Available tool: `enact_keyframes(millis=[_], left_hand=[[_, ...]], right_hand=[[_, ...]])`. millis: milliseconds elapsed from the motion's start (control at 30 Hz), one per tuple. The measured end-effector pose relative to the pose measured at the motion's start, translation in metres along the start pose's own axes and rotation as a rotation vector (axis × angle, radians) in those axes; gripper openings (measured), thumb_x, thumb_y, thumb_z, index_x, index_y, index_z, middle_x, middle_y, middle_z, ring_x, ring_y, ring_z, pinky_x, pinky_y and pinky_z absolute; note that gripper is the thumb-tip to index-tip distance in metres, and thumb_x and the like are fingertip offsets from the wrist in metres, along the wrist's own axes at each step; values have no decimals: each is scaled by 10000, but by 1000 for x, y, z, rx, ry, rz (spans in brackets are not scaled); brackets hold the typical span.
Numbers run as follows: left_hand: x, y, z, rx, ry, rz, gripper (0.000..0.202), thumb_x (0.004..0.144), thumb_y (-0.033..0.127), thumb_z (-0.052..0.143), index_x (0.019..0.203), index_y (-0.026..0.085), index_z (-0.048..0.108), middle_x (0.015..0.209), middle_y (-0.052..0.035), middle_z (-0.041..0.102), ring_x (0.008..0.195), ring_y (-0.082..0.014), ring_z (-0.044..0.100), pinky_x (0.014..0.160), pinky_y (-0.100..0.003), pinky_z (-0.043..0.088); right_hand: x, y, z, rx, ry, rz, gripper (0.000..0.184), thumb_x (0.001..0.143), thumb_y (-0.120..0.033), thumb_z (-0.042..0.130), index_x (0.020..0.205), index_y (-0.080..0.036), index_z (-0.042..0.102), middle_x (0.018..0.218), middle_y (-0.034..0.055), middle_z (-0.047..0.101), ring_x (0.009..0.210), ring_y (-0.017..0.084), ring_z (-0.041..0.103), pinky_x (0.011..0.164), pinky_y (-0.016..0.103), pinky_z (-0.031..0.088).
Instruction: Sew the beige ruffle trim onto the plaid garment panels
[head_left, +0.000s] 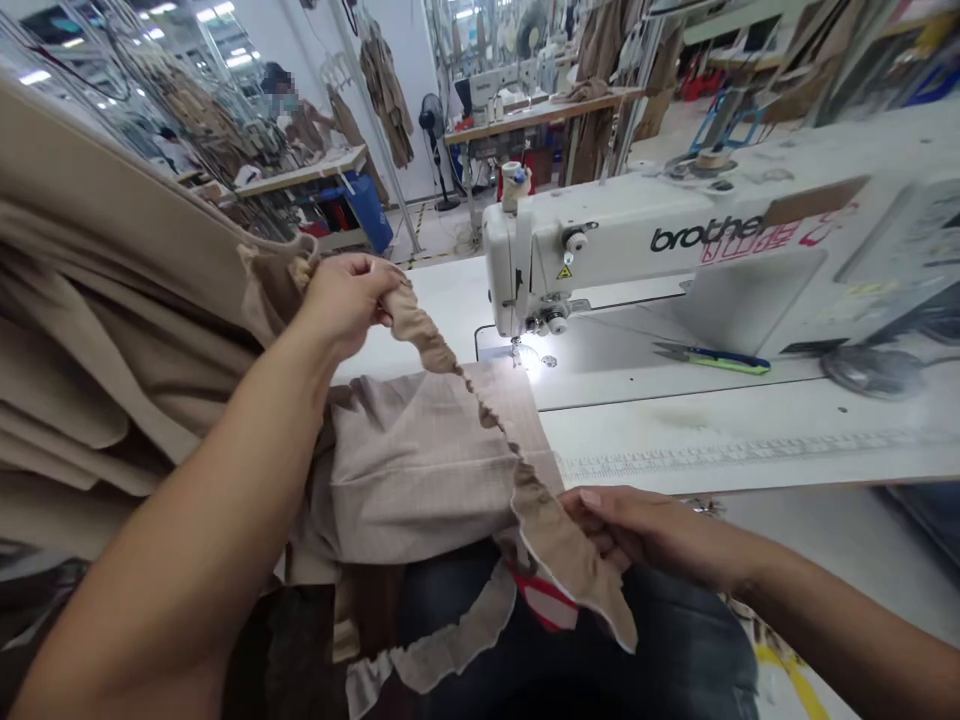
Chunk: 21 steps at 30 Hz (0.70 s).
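Between my hands a gathered strip of tan fabric (433, 345) runs diagonally, bunched and twisted along its middle. My left hand (351, 300) pinches its upper end, over the left part of the sewing table. Lower down, my right hand (611, 520) holds the wider, ruffled part near the table's front edge; some of its fingers are hidden behind the cloth. Beneath the strip lies a light brown fabric panel (427, 470), its far corner close to the needle of the sewing machine (600, 235). Another pale ruffled strip (457, 645) hangs over my lap.
Thread snips (712, 358) lie on the machine bed, right of the lit needle. Heaped brown cloth (82, 330) fills the left side. A printed ruler (720, 455) runs along the table's front. Behind are a standing fan (433, 130), another sewing table (540, 115) and a person (304, 120).
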<state>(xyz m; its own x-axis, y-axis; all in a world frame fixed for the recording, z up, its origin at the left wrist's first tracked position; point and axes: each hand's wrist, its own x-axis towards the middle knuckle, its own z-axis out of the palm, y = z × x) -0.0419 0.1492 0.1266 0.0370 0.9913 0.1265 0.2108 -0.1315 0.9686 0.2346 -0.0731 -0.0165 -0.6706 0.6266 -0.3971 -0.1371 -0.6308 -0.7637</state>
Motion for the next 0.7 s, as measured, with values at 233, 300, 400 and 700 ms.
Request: enact_keyframes(millis=[233, 300, 400, 700], left_hand=[[21, -11, -1, 133, 114, -106, 166, 685, 100, 726, 643, 168, 581, 554, 34, 564, 539, -94, 509, 464, -215, 310], [13, -7, 1, 119, 95, -114, 180, 721, 69, 710, 655, 164, 571, 563, 42, 554, 549, -84, 494, 475, -217, 284], [-12, 14, 4, 88, -1, -107, 173, 812, 22, 637, 694, 143, 599, 594, 34, 563, 536, -67, 471, 480, -205, 248], [-44, 67, 36, 31, -239, 109, 87, 806, 34, 643, 769, 113, 651, 584, 22, 609, 455, -76, 521, 465, -195, 365]], right_hand=[[-8, 33, -6, -25, 155, 30, 426, 842, -492, 705, 1140, -190, 746, 1058, 84, 754, 897, 215, 700, 808, 333, 526], [-19, 36, -8, -63, 198, 31, 383, 838, -475, 720, 1112, -211, 763, 1101, 78, 752, 1008, 256, 686, 906, 380, 514], [-38, 26, -2, -305, 295, -10, 314, 844, -476, 761, 1067, -258, 794, 1143, 72, 753, 1114, 308, 644, 1018, 438, 466], [26, -74, 55, -408, 178, -398, 539, 905, -632, 648, 1250, -218, 655, 1169, 104, 711, 1091, 270, 660, 894, 411, 556]])
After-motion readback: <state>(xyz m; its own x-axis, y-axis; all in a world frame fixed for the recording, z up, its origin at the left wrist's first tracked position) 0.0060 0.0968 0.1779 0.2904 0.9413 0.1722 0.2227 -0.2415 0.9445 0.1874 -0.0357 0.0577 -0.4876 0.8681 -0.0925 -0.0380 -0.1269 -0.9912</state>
